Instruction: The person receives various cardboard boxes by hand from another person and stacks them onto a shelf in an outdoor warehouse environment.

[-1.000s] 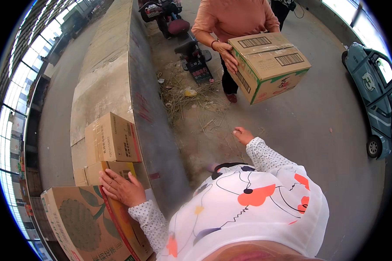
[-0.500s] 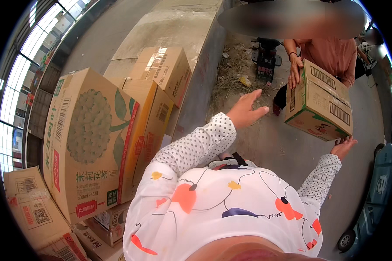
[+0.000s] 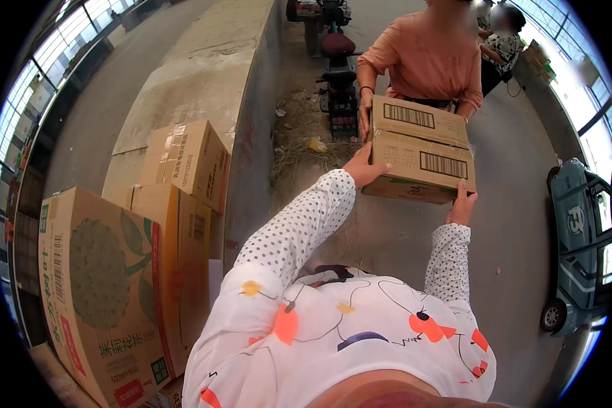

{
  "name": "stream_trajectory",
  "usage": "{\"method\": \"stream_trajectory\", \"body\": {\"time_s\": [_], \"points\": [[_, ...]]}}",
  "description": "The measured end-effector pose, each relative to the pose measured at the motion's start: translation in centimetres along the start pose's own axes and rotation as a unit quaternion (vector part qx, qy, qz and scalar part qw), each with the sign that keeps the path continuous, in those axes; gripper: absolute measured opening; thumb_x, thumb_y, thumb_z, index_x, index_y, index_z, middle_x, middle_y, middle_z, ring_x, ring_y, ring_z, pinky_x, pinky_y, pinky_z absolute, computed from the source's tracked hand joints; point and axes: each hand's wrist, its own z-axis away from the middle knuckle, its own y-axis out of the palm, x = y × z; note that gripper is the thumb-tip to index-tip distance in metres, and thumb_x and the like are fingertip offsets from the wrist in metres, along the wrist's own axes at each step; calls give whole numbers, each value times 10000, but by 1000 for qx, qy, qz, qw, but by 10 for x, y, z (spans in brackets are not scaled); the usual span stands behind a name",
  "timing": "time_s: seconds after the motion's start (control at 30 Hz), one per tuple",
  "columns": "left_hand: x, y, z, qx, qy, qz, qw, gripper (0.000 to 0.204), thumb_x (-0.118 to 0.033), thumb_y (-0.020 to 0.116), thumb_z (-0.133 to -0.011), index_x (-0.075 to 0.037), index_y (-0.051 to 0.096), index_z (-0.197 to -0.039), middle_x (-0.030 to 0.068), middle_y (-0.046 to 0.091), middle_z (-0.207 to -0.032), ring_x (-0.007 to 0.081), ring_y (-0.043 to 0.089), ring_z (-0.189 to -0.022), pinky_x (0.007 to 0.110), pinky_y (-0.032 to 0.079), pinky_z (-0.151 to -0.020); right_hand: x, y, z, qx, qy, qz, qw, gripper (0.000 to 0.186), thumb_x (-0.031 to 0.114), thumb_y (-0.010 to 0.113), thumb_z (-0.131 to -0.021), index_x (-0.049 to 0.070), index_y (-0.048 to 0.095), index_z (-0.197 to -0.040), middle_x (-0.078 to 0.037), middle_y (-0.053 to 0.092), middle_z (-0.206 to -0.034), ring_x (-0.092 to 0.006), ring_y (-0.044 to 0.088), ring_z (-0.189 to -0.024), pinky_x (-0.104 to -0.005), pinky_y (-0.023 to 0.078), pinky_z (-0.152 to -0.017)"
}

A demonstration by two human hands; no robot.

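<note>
At one o'clock, left hand and right hand clasped opposite ends of the cardboard box, palms pressed flat.

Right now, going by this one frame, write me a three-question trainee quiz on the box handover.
1. True or false: both of the wearer's hands touch the cardboard box.
2. Which side of the box does the left hand hold? A near-left edge, B top face, C far edge.
3. What stands stacked at the wearer's left?

Key: 1 true, the right hand supports the near-right corner. 2 A. 3 printed cartons beside a concrete ledge; another person's hand holds the box's far side.
</note>
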Motion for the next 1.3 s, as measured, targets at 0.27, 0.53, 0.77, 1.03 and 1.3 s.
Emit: {"method": "stream_trajectory", "body": {"time_s": [0.27, 0.53, 0.77, 1.03, 1.3], "points": [[-48, 10, 79, -63, 13, -139, 988, 665, -269, 670, -788, -24, 366, -1326, 245, 413, -1323, 377, 367, -1247, 461, 302, -1053, 14, 0, 53, -8, 53, -54, 997, 449, 281, 587, -921, 21, 404, -1237, -104, 467, -1249, -196, 422, -1150, -347, 316, -1004], [-36, -5, 143, -152, -46, -167, 973, 748, -180, 682, -827, -15, 275, -1432, 184, 319, -1299, 272, 438, -1188, 383, 408, -1013, 17, 27, 78, 89, 135, -47, 986, 419, 246, 589, -899, 2, 422, -1196, -128, 499, -1192, -210, 461, -1104, -352, 361, -969], [-71, -29, 187, -286, 38, -254, 923, 789, -286, 688, -821, 110, 280, -1367, 280, 382, -1298, 398, 344, -1230, 455, 286, -1056, 31, 94, 77, 177, 100, -91, 975, 398, 280, 583, -901, 39, 440, -1184, -92, 505, -1179, -184, 467, -1079, -340, 358, -946], [-133, -56, 217, -428, 185, -350, 812, 842, -290, 693, -829, 143, 221, -1375, 281, 341, -1313, 397, 346, -1206, 449, 295, -1042, 97, 208, 66, 318, 9, -248, 915, 320, 277, 575, -919, 109, 483, -1176, -11, 541, -1165, -119, 483, -1105, -320, 346, -929], [-163, -111, 252, -541, 214, -172, 795, 731, -195, 593, -915, 121, 175, -1425, 257, 267, -1440, 332, 287, -1353, 389, 261, -1112, 160, 367, 122, 508, -168, -179, 826, 567, 357, 517, -940, -24, 413, -1346, -161, 486, -1332, -267, 447, -1256, -379, 328, -1057]]}}
